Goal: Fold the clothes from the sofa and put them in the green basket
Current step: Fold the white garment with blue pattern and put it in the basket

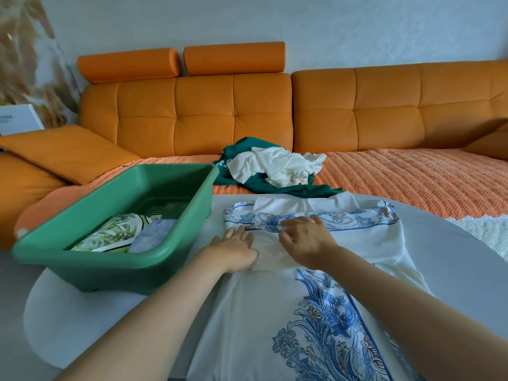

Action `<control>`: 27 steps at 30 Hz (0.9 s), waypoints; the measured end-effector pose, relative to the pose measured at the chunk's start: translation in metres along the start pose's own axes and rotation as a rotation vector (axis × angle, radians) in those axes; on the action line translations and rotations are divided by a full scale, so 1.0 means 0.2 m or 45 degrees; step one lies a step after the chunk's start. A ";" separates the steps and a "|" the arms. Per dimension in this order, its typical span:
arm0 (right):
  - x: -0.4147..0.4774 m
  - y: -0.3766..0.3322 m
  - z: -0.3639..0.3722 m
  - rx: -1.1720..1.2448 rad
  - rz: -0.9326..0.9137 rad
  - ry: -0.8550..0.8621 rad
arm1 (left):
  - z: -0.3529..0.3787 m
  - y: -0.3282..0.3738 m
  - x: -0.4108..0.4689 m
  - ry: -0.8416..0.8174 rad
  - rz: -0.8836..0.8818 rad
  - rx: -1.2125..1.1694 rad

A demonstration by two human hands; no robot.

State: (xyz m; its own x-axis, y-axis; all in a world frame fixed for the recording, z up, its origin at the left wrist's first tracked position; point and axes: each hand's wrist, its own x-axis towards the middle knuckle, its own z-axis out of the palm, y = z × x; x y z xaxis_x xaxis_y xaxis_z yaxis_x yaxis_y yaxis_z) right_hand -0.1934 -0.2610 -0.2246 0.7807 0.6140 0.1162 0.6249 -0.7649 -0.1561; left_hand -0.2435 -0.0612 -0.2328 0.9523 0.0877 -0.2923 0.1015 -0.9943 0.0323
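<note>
Fingers (pixel 237 232): left hand (pixel 237 250) flat on garment (pixel 264 312), right hand (pixel 305 240) pinching it.

A white round table (pixel 467 259) fills the foreground, with an orange woven throw (pixel 398 174) beyond it. At far left, a white box (pixel 19 119) stands before a brown-and-white picture (pixel 30 50) on the pale wall (pixel 357 28).

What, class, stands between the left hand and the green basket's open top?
Likely nothing, so yes: the left hand rests on the patterned garment right beside the green basket, nothing between.
</note>
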 end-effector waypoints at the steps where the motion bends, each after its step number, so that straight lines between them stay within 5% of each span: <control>1: 0.01 -0.01 -0.01 -0.003 0.042 0.017 | -0.01 0.00 0.00 0.099 0.033 0.035; 5: 0.03 -0.05 0.01 -0.042 0.030 0.143 | 0.00 0.02 0.00 0.211 0.185 -0.010; 9: 0.02 -0.04 0.08 -0.080 0.073 -0.221 | 0.03 0.02 0.00 -0.094 0.070 -0.036; 12: 0.01 -0.02 0.12 -0.132 0.059 -0.292 | 0.01 0.01 0.00 0.028 0.056 -0.229; 17: 0.06 -0.02 0.09 -0.027 0.039 -0.248 | 0.00 -0.03 0.03 0.452 -0.314 -0.451; 22: 0.07 -0.01 0.14 -0.145 0.065 -0.252 | 0.02 -0.03 0.11 0.412 -0.519 -0.448; 27: 0.14 0.04 0.04 -0.194 -0.035 -0.473 | -0.04 -0.02 0.19 0.284 -0.604 -0.462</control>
State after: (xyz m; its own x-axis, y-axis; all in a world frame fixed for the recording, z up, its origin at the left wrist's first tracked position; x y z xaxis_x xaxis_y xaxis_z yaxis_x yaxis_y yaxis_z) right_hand -0.1675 -0.2484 -0.2305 0.7252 0.6420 -0.2488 0.6614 -0.7500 -0.0075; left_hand -0.2062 -0.0545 -0.2368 0.8131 0.5626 -0.1494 0.5804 -0.7640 0.2818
